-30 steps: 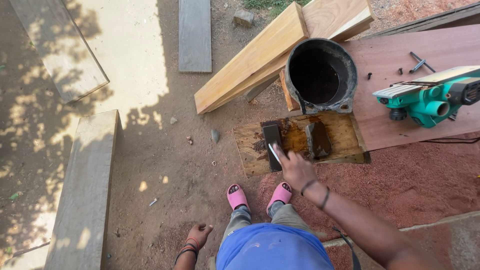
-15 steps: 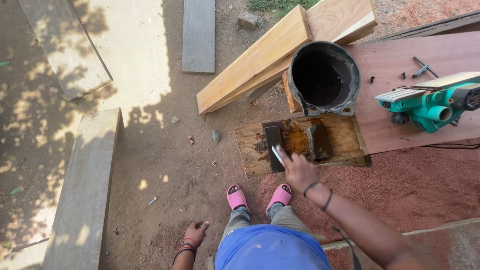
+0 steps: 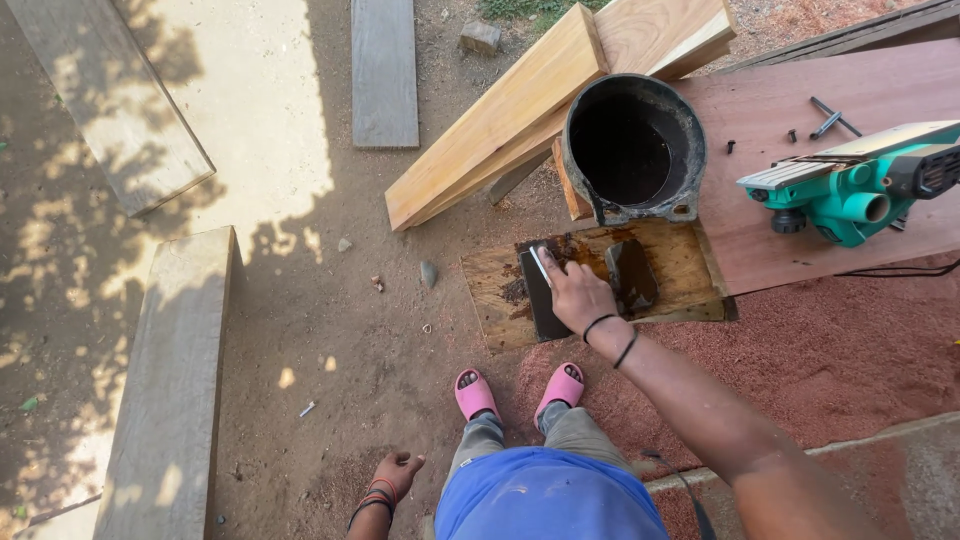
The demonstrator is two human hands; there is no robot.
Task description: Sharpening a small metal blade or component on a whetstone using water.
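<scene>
Outdoors, on bare packed dirt (image 3: 300,330) dappled with shade. At far left, a long grey weathered plank (image 3: 165,400) lying flat, with another grey board (image 3: 385,70) further up.

Low in the view, the left hand (image 3: 395,472): hanging at the side, fingers loosely curled, gripping nothing, well apart from the work. Much the same place as a second ago.

Just right of it, pink sandals (image 3: 475,393) planted near the edge of a wet, stained plywood square (image 3: 495,290). Above that, pale sawn timber beams (image 3: 500,120) leaning at a slant.

On the plywood, a dark rectangular sharpening stone (image 3: 540,300), and on the stone a thin pale metal blade (image 3: 540,265) laid flat. Pressed down onto that blade, the right hand (image 3: 580,295), fingers spread along it. Barely shifted over the last second: still at the stone's upper end, still bearing down, so a rubbing stroke in progress rather than a lift-off, by the look of it.

Beside the hand, a second dark wet block (image 3: 632,275). Behind, a black round bucket (image 3: 690,150), inside too dark to read. Further right, a reddish-brown board (image 3: 800,70) carrying a green electric planer (image 3: 850,190), untouched. Below, red sawdust (image 3: 830,360) across the ground.
</scene>
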